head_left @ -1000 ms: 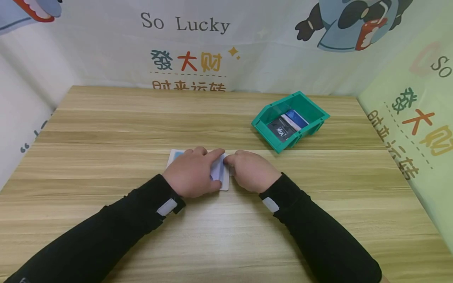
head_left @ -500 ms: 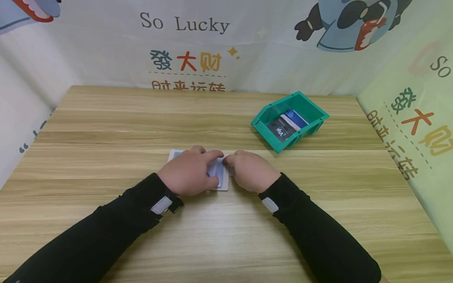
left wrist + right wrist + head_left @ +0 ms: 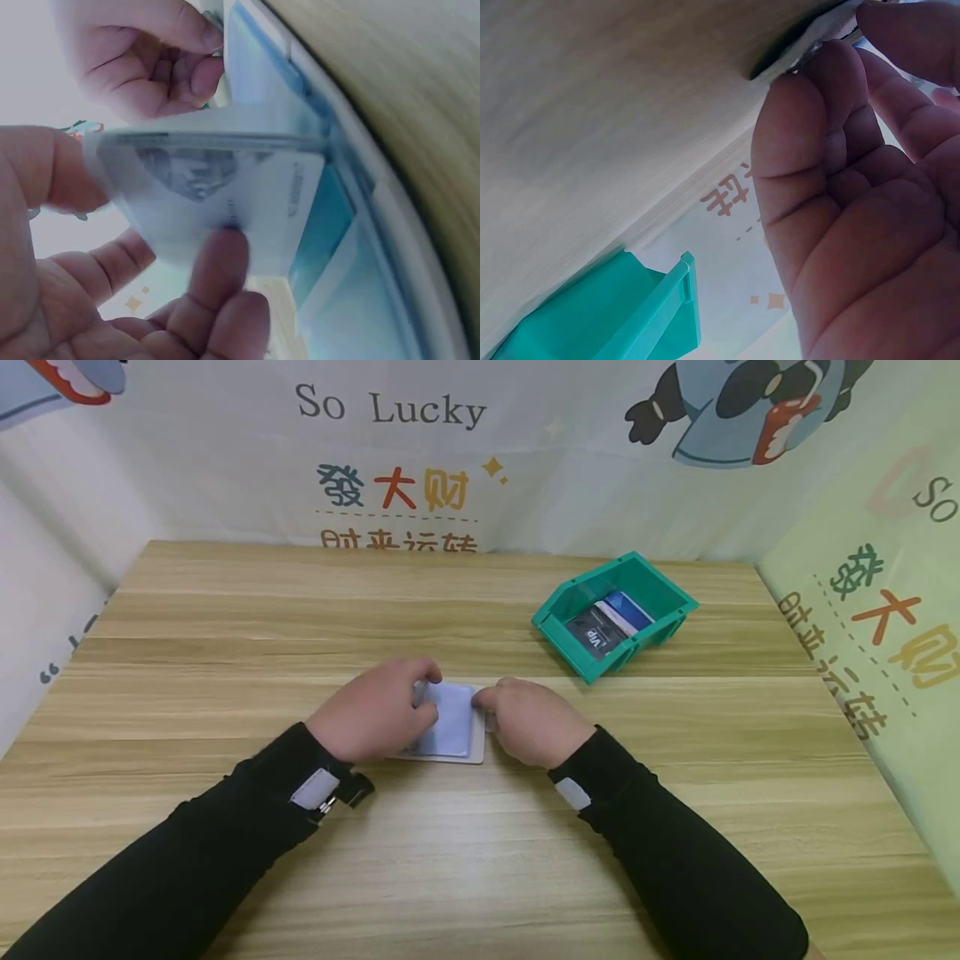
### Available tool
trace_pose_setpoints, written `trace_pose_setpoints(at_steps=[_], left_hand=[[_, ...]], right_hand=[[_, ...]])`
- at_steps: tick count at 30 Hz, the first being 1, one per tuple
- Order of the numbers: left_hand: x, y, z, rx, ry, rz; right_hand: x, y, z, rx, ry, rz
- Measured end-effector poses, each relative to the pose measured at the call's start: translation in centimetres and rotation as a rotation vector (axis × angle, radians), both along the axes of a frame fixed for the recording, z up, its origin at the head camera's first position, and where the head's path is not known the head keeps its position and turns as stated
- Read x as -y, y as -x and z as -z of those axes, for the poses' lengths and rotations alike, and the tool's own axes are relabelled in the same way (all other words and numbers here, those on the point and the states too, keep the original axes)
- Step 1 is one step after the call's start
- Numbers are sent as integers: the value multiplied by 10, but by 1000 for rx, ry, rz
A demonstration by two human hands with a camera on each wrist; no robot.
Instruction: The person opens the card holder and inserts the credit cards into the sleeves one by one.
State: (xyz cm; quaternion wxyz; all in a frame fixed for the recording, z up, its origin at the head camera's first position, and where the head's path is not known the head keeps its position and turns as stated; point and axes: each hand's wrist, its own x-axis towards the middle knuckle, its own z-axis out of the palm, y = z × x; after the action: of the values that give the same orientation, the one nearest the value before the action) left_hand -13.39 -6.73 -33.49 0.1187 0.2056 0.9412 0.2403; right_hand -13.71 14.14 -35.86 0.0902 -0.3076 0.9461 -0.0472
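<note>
A flat card holder [image 3: 450,722] with clear, bluish sleeves lies opened out on the table between my hands. My left hand [image 3: 375,710] holds one of its leaves, thumb on one face and fingers on the other. In the left wrist view that leaf [image 3: 202,195] stands raised, and a card with a grey printed picture shows through it. My right hand [image 3: 536,722] pinches the holder's right edge between thumb and curled fingers. The left part of the holder is hidden under my left hand.
A green plastic bin [image 3: 652,578] stands at the back right, holding a black "Vip" card [image 3: 596,633] and a blue-and-white card [image 3: 628,612]. Wood-grain tabletop [image 3: 480,860] surrounds the holder. Printed cloth walls [image 3: 540,510] rise at the back and sides.
My left hand has moved left, lifting a leaf across and uncovering the pale right-hand side of the holder. My right hand stays at the right edge.
</note>
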Motion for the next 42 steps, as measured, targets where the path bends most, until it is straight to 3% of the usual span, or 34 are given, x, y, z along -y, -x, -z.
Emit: trace_pose_setpoints(at_steps=[12, 23, 29, 34, 38, 42], left_hand=[[28, 3, 7, 39, 15, -100], [42, -3, 14, -75, 175, -84], [39, -7, 17, -75, 161, -46], [32, -11, 18, -60, 141, -34], [24, -13, 19, -91, 160, -25], [19, -15, 20, -101, 167, -22]], right_hand=[[0, -1, -1, 21, 21, -2], [-1, 3, -1, 49, 50, 6], [-20, 14, -16, 76, 118, 135], [-58, 35, -40, -49, 181, 302], [-88, 60, -51, -113, 130, 419], [-103, 79, -51, -60, -1, 490]])
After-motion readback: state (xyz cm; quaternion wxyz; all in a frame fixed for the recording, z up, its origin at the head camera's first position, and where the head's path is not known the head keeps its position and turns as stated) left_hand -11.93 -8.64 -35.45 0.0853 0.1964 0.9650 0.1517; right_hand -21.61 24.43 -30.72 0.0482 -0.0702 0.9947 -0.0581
